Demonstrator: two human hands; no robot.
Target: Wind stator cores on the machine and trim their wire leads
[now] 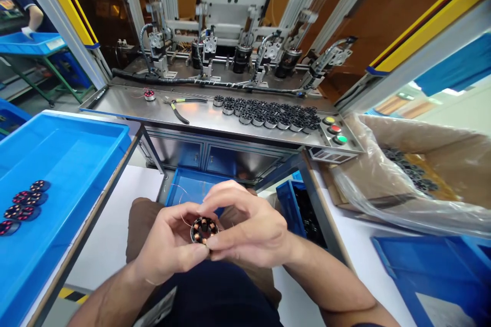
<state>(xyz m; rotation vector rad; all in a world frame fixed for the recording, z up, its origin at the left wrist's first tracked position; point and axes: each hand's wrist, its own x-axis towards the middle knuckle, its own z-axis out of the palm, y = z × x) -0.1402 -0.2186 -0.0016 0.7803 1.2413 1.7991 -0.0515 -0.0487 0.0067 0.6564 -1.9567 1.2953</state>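
Observation:
Above my lap, a small round motor stator (204, 230) with copper coils and a black core sits between both hands. My left hand (169, 245) is closed around its left side, thumb at the lower edge. My right hand (249, 225) pinches it from the right, its fingertips at the top and lower right rim. A thin loose copper wire (180, 189) curls up from the stator past my left fingers. On the steel ledge ahead lie pliers (178, 108) with yellow-black handles and one wound stator (149, 95). Rows of black stators (268, 113) stand to their right.
A winding machine (241, 56) rises behind the ledge, with a button box (335, 129) at right. At left, a blue tray (76, 163) holds several wound stators. A plastic-lined carton (441, 148) with parts stands right. A co-worker's gloved hand (27, 31) shows far left.

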